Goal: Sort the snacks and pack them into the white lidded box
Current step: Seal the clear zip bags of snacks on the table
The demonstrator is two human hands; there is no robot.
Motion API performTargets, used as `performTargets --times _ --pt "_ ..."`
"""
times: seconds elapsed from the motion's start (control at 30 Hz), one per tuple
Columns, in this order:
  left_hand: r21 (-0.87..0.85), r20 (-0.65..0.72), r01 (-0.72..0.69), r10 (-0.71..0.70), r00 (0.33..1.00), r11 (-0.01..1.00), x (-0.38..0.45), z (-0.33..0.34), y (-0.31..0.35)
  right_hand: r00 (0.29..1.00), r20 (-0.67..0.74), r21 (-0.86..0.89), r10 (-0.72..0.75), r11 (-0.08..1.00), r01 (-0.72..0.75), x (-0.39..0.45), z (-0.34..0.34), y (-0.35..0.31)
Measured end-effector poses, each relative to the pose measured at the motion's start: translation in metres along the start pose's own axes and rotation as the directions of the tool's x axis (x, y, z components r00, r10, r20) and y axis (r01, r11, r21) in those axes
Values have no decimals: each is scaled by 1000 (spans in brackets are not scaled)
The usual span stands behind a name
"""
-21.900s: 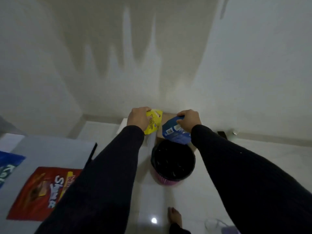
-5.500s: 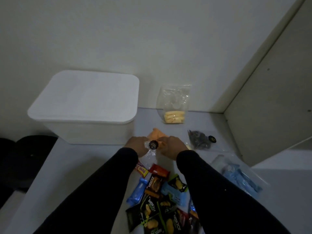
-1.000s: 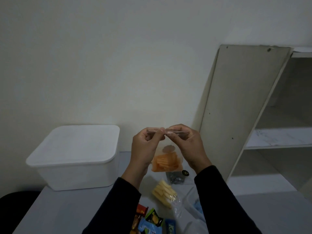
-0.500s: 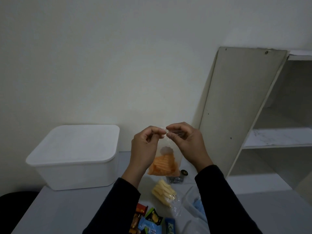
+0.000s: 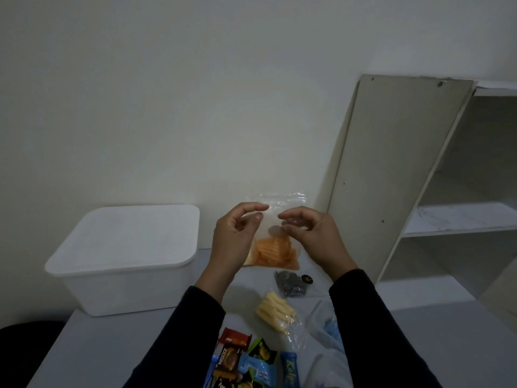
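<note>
Midair, a clear bag of orange crisps between two hands

Both hands were raised at the centre of the frame. The left hand (image 5: 233, 239) had its fingers curled, thumb and forefinger pinching the upper left edge of the clear bag of orange crisps (image 5: 275, 252). The right hand (image 5: 310, 233) curled loosely at the bag's right side; whether its fingertips gripped the plastic, I could not tell. The bag hung upright above the grey counter (image 5: 112, 345). At centre left stood the white lidded box (image 5: 126, 256), its lid on. Below the hands lay a bag of dark pieces (image 5: 292, 284), a bag of pale yellow sticks (image 5: 277, 310), and small wrapped snacks (image 5: 246, 362) at the bottom edge. A white shelf unit (image 5: 461, 219) filled the right of the frame.
</note>
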State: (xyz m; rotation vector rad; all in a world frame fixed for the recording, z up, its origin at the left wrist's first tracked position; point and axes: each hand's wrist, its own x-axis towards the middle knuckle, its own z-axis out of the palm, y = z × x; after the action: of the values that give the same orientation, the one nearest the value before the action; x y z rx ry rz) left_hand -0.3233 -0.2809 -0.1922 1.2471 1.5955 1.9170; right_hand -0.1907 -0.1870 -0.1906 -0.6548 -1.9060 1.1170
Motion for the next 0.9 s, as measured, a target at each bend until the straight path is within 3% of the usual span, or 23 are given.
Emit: performTargets --times 0.17,0.43,0.9 --pt "127 123 -39 23 992 991 4 -1 -24 998 -16 6 53 999 -53 5 3 10" --pt "217 111 25 -50 993 976 41 34 -73 986 -24 -63 165 984 -166 40 -9 60" --pt "372 8 250 -272 962 894 131 113 -248 923 7 -97 385 919 -383 144 -12 259"
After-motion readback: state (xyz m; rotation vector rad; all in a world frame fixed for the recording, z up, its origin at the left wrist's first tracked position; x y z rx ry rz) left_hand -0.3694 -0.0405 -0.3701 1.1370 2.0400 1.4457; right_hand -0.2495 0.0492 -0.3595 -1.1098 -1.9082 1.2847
